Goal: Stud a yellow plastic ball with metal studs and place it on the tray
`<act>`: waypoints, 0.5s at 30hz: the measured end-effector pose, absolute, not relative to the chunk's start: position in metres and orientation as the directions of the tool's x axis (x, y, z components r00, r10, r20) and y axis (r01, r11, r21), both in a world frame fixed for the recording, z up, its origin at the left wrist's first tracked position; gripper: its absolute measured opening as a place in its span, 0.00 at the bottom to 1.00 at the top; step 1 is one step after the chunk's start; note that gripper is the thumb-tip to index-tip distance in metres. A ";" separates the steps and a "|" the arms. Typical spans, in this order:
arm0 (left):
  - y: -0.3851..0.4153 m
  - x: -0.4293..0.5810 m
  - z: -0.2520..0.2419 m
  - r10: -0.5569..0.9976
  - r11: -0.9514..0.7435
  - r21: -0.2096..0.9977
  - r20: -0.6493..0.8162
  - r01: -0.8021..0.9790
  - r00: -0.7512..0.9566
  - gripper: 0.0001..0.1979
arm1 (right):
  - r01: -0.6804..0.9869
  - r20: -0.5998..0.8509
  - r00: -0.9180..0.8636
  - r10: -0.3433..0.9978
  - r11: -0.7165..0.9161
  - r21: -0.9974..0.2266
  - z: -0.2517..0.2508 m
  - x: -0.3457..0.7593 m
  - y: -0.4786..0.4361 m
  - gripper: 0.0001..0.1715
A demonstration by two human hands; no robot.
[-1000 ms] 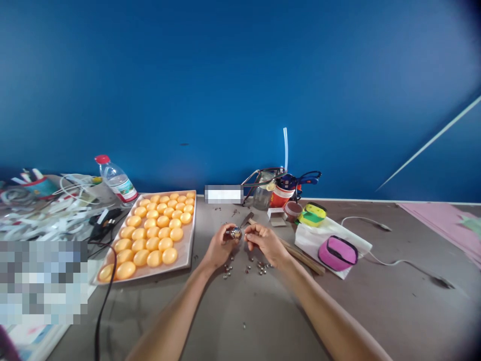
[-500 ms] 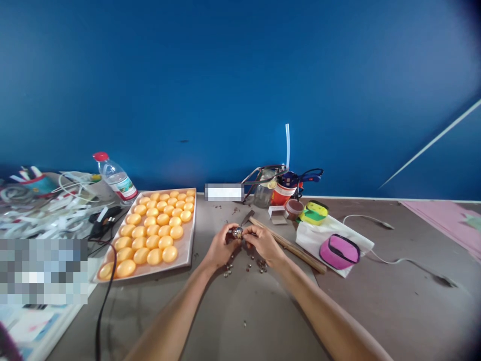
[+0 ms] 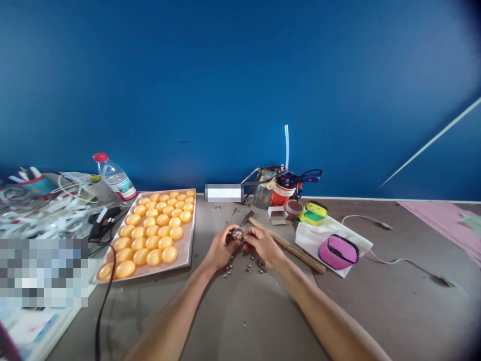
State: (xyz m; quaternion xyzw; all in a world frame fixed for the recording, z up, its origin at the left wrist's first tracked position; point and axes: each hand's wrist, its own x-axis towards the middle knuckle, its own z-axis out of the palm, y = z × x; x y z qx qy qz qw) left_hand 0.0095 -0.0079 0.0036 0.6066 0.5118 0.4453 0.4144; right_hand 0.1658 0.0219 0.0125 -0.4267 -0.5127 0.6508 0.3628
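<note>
My left hand [image 3: 220, 249] is curled round a small shiny round object [image 3: 237, 233] studded with metal bits, held just above the grey table [image 3: 376, 296]. My right hand [image 3: 263, 244] pinches at the same object from the right, fingers closed together. Several small metal beads [image 3: 248, 266] lie scattered on the table under and between both hands. A tray [image 3: 187, 253] holding several orange balls [image 3: 160, 243] lies to the left of my left hand.
A hammer with a wooden handle [image 3: 289, 245] lies just beyond my right hand. Behind it stand a jar, a red cup with tools [image 3: 282, 193] and a sponge [image 3: 312, 212]. A pink pouch [image 3: 338, 251] rests on white paper. A water bottle [image 3: 114, 179], cables and white strips crowd the left.
My right hand has closed in from the right onto the shiny object; both hands now meet on it. Nothing else moved.
</note>
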 end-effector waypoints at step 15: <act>-0.009 0.009 0.004 0.989 -0.138 0.939 0.115 0.316 0.092 0.17 | -0.033 -0.246 -0.405 0.881 -0.283 -0.959 0.012 0.168 0.025 0.09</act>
